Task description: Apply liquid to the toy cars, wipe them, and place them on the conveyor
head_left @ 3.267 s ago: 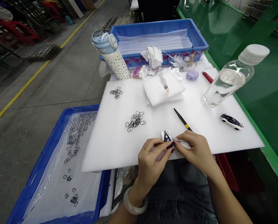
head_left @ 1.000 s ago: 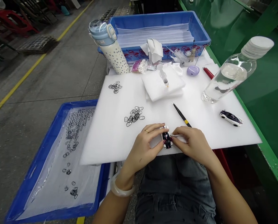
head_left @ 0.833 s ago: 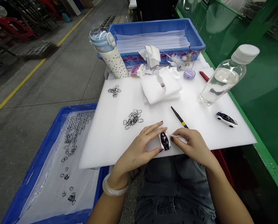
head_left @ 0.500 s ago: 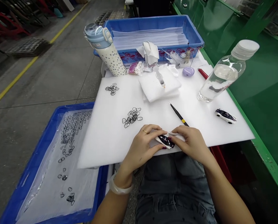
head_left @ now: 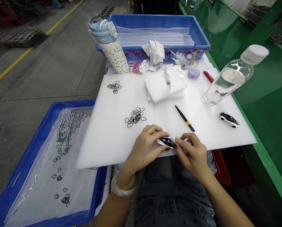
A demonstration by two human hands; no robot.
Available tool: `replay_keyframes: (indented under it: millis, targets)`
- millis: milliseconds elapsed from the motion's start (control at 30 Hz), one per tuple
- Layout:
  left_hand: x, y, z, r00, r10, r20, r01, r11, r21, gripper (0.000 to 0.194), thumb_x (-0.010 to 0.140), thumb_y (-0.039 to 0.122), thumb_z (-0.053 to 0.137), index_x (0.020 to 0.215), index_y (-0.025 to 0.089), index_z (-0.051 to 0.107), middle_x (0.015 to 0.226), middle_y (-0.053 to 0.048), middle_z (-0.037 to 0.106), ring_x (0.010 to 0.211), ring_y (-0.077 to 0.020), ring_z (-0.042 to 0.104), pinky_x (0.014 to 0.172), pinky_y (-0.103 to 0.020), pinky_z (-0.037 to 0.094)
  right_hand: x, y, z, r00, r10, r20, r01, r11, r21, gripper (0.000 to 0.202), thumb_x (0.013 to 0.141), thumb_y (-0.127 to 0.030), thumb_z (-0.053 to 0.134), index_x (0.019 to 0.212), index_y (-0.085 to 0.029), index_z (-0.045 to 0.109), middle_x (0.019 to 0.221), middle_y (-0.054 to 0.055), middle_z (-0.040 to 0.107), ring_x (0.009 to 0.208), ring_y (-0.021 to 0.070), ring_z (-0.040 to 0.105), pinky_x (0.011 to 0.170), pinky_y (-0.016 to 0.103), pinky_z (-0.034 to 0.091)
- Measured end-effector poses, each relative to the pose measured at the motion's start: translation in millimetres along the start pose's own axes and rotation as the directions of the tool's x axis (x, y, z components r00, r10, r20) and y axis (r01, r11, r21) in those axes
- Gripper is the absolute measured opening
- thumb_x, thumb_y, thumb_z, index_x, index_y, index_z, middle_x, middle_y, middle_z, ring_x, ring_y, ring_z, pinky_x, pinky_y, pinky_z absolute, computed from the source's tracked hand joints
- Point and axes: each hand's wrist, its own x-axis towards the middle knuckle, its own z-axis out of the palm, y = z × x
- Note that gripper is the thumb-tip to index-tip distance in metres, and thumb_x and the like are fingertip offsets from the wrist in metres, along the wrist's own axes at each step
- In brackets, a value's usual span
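Observation:
My left hand (head_left: 144,146) grips a small black and white toy car (head_left: 165,141) between thumb and fingers, low over the front edge of the white foam board (head_left: 103,126). Pinched in my right hand (head_left: 194,154) is a white cloth (head_left: 174,140), which touches the right end of the car. Black-and-yellow tweezers (head_left: 184,117) lie just beyond my right hand. A second toy car (head_left: 229,120) rests at the board's right side. Several thin black rings (head_left: 135,117) form a pile beyond my left hand, and a smaller pile (head_left: 114,86) lies farther back.
A clear bottle (head_left: 231,78) stands at the right, a dotted flask (head_left: 114,53) at the back left. Between them are foam pads with a syringe (head_left: 167,78) and a purple case (head_left: 193,73). A blue bin (head_left: 202,34) sits behind, a blue tray (head_left: 34,138) lower left.
My right hand has shifted slightly right and closed its fingers round the cloth, which now covers the car's right end. The car is turned more level. The view has shifted slightly.

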Motion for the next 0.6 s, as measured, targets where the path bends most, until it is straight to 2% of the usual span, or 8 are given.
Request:
replay_keyframes:
  millis: [167,367,500,600]
  targets:
    - [0,0,-0.4,1.000,-0.008,0.004,0.008,1.000,-0.002,0.025,0.083,0.020,0.074,0.107,0.024,0.068,0.100,-0.004,0.063,0.101,-0.0242,0.057,0.088,-0.041,0.050,5,-2,3,0.997,0.076,-0.011,-0.076,0.996,-0.044,0.017,0.096,-0.022,0.056,0.101,-0.020,0.072,0.096,0.007,0.062,0.056,0.0074,0.050,0.051,0.023,0.043]
    - [0,1,-0.6,1.000,-0.011,-0.003,0.011,1.000,-0.012,0.024,0.083,0.021,0.072,0.106,0.025,0.069,0.102,-0.005,0.064,0.103,-0.0249,0.058,0.089,-0.042,0.050,-2,-2,-2,0.990,0.045,-0.136,-0.037,0.997,0.065,0.017,0.092,-0.016,0.059,0.102,-0.021,0.072,0.082,0.004,0.061,0.061,0.0113,0.056,0.048,0.023,0.044]
    - [1,6,0.3,0.999,-0.032,-0.004,0.032,0.999,-0.001,0.025,0.080,0.023,0.074,0.104,0.024,0.068,0.101,-0.004,0.063,0.102,-0.0245,0.057,0.089,-0.041,0.050,-3,-2,-8,0.986,0.113,-0.124,-0.095,0.985,0.146,0.016,0.091,-0.014,0.060,0.098,-0.020,0.073,0.078,0.004,0.061,0.061,0.0117,0.057,0.047,0.023,0.044]
    - [1,10,2.4,0.998,-0.065,-0.008,0.065,0.998,0.016,0.021,0.081,0.021,0.073,0.101,0.023,0.066,0.098,-0.003,0.061,0.102,-0.0243,0.056,0.089,-0.040,0.049,-1,-2,-11,0.989,0.100,-0.109,-0.078,0.980,0.185,0.015,0.089,-0.012,0.061,0.097,-0.019,0.073,0.077,0.003,0.061,0.061,0.0114,0.057,0.049,0.023,0.046]
